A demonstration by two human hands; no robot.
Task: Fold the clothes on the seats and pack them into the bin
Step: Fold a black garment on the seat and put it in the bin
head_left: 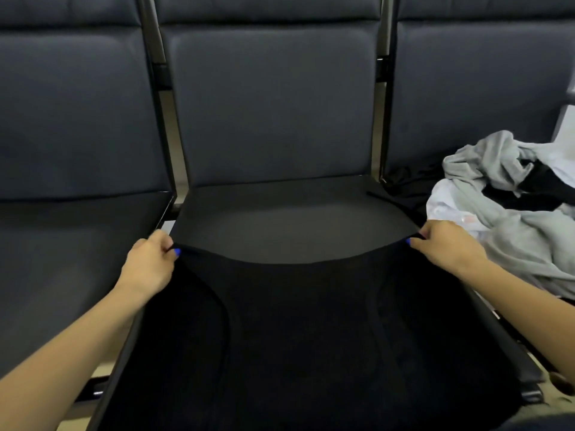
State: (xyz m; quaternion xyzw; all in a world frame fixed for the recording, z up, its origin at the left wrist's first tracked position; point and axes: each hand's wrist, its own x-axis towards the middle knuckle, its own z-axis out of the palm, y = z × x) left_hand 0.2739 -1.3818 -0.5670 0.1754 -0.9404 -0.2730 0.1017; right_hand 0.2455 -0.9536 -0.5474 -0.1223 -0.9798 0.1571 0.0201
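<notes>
A black garment (298,331), soft and matte, lies spread over the front of the middle seat (289,219), its far edge sagging in a curve between two hands. The left hand (149,262) pinches one corner of that edge, the right hand (445,244) pinches the other. The seats are dark padded leatherette on metal frames. On the seat to the right (410,194) sits a crumpled heap of grey, white and black clothes (510,200).

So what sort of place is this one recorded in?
Probably a public waiting area: a row of linked dark padded seats joined by metal frame posts, with a loose pile of grey, white and black clothes on the right-hand seat.
</notes>
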